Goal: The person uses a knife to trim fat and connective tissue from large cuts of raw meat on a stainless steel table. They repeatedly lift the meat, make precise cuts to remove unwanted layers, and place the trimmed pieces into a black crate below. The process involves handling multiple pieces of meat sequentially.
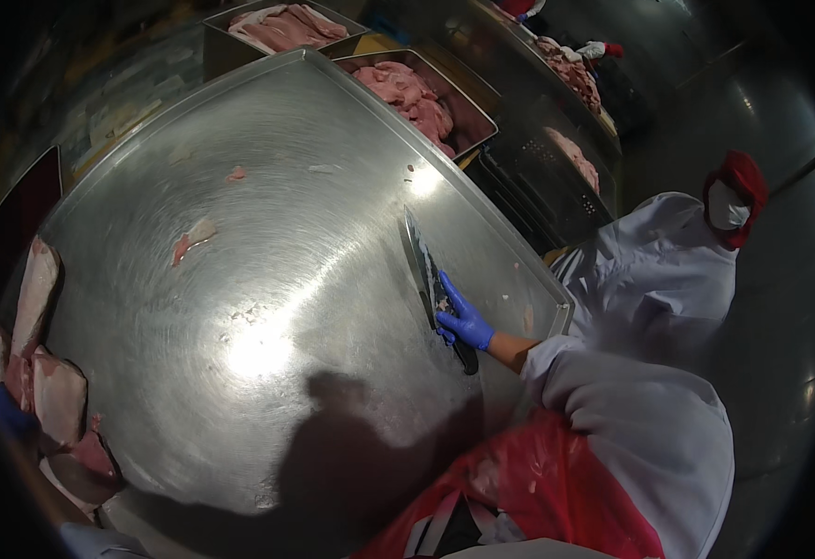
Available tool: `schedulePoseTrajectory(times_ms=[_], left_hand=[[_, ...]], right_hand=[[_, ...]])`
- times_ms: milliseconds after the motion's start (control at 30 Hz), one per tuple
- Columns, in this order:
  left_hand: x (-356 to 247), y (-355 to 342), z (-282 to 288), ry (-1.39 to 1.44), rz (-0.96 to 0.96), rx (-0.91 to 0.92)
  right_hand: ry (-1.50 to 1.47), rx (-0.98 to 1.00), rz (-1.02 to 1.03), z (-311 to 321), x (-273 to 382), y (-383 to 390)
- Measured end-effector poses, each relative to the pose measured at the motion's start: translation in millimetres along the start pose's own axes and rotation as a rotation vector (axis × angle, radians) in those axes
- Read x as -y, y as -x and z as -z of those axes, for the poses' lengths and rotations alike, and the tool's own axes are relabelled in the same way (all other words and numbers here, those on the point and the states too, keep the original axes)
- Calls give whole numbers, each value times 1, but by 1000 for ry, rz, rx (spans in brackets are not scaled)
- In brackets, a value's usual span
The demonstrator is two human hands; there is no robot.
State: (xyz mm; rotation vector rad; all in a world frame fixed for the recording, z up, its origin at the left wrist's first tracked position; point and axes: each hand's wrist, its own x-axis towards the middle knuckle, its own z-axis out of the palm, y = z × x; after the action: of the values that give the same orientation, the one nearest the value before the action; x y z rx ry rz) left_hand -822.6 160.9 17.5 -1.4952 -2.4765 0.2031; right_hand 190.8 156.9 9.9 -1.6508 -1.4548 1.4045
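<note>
My right hand (468, 321), in a blue glove, is closed around the black handle (464, 356) of a knife (417, 246). The long blade points away from me, low over the metal table (333, 224) or resting on it; I cannot tell which. At the far left, my left hand (16, 416), also blue-gloved, touches a group of raw meat pieces with pale skin or fat (59, 396). Its fingers are mostly hidden in the dark rim. A longer meat piece (36, 296) lies just beyond that hand, and a darker red one (97, 455) lies nearer me.
Small scraps (195, 239) lie on the table, which has a raised edge (519, 247). Beyond it stand metal bins of raw meat (286, 28) (405, 98) and dark crates (528, 182). A person in white with a red cap (668, 252) stands close on the right.
</note>
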Motion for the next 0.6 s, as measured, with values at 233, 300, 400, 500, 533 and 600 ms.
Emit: schedulePoseTrajectory(times_ms=[233,300,400,500,533,600], left_hand=[[-86,100,69,7,-355,272],[-125,147,93,34,-446,351],[-196,219,120,147,-618,170],[-268,274,154,278,-631,221],[-294,288,166,323,-616,221],[-347,308,191,475,-622,69]], right_hand=[[-145,15,-28,-4,4,9],[-122,20,-21,-4,7,4],[-77,6,36,0,2,4],[-88,1,53,-4,-3,8],[-96,6,65,-3,3,4],[-138,13,94,0,1,-4]])
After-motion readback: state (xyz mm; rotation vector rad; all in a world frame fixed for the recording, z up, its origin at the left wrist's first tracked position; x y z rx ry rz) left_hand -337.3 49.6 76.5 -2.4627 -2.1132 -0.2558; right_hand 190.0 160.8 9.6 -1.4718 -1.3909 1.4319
